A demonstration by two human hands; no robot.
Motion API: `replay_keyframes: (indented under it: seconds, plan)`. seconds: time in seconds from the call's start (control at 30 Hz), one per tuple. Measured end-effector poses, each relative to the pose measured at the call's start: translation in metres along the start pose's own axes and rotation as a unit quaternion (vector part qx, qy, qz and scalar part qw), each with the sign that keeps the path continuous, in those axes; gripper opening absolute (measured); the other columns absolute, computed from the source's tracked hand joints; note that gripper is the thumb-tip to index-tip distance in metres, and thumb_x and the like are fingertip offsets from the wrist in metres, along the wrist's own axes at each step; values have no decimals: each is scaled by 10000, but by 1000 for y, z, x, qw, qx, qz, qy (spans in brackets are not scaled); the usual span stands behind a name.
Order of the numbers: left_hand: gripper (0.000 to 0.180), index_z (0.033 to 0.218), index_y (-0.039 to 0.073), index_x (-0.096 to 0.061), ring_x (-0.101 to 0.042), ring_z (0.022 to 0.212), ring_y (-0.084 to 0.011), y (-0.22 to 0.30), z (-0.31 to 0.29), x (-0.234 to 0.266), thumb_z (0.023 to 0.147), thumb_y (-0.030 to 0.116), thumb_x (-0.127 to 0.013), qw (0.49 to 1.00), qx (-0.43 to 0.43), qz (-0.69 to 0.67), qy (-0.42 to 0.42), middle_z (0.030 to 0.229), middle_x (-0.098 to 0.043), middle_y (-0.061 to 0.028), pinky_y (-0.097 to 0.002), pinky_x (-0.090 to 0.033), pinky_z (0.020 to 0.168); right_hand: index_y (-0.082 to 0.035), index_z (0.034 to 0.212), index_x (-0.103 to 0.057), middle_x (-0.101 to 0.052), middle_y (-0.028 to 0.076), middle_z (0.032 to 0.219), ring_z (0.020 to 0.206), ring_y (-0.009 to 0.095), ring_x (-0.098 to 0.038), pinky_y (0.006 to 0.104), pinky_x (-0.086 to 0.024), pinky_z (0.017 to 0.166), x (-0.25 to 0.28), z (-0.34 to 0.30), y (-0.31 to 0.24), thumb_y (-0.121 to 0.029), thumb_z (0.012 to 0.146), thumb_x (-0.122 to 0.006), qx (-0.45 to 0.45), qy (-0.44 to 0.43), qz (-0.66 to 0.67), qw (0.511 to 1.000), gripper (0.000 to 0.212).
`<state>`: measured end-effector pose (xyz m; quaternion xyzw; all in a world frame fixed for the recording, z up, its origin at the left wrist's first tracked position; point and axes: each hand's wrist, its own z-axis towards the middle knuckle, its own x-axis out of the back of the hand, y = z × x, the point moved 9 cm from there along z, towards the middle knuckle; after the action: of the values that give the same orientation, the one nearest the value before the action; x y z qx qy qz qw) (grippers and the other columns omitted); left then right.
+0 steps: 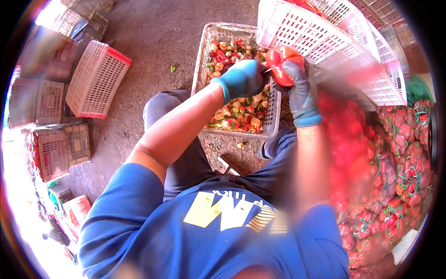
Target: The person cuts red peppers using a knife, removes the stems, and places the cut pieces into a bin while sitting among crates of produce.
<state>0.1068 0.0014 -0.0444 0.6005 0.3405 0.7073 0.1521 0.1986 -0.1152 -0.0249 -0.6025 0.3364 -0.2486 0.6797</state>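
Note:
A large red bell pepper (284,60) is in my gloved right hand (301,88), whose fingers wrap its right side and underside. My left hand (244,80), in a blue-grey glove, is closed at the pepper's left side. From it a thin pale knife blade (267,70) reaches to the pepper; the handle is hidden in the fist. Below both hands stands a pale plastic crate (200,63) on the ground. Pepper cores (237,114) with seeds, green stems and red scraps lie in it, partly covered by my left hand.
A white slatted crate (302,35) leans at the upper right, with red peppers inside. Net bags of red peppers (399,172) are piled along the right. At the left stand a white crate with a red rim (97,79) and stacked crates (51,100). My knees flank the near crate.

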Motion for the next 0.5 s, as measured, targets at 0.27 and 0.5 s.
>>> replay_keyframes:
  seconds: [0.27, 0.5]
  plan:
    - [216, 1059, 87, -724, -700, 725, -342, -29, -14, -4, 932, 245, -650, 992, 40, 60, -103, 784, -694, -200, -454, -551, 675, -98, 1289, -618, -678, 49, 1146, 944, 201, -698, 354, -589, 648, 44, 7, -3, -403, 788, -798, -81, 77, 96, 989, 613]
    - [636, 1410, 25, -569, -652, 910, -117, 15, -27, 48, 907, 340, -796, 952, -7, -307, 15, 1011, -711, -66, -310, -545, 837, -18, 1270, -624, -655, 60, 1193, 1054, 163, -629, 321, -517, 929, 19, -4, -4, -420, 792, -821, -53, -8, -40, 998, 655]
